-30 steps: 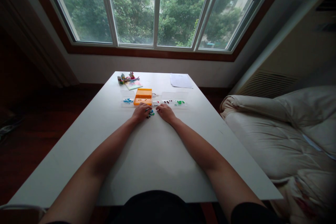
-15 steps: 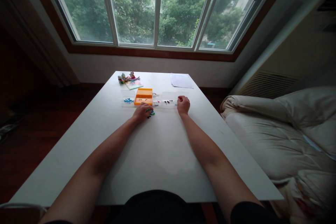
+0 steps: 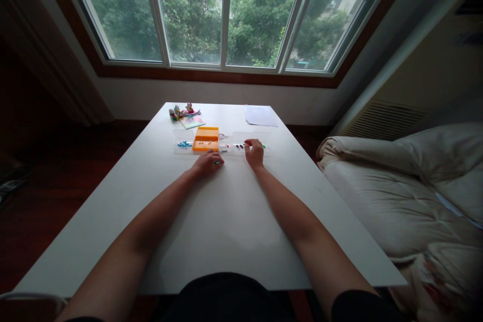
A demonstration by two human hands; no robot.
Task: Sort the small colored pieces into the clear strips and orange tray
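Note:
My left hand (image 3: 207,162) rests on the table just in front of the orange box, its fingers curled round a small piece built of toy bricks (image 3: 216,163). Only a bit of green shows beneath the fingers. My right hand (image 3: 255,154) is over the right-hand clear case (image 3: 236,153), thumb and fingertips pinched close by several small dark bricks (image 3: 240,146). Whether a brick is between those fingertips is too small to see. The open orange box (image 3: 207,133) has tiny orange bricks inside. Left of it, blue bricks (image 3: 184,144) lie in another clear case.
Colourful small figures (image 3: 183,111) stand at the table's far left by a pastel booklet (image 3: 192,121). White paper sheets (image 3: 260,115) lie at the far right. A beige sofa (image 3: 392,186) is right of the white table (image 3: 234,226), with a window beyond.
My right hand has moved left along the clear case, uncovering green bricks at its right end. My left hand has shifted slightly right, and its fingers now cover more of the brick piece.

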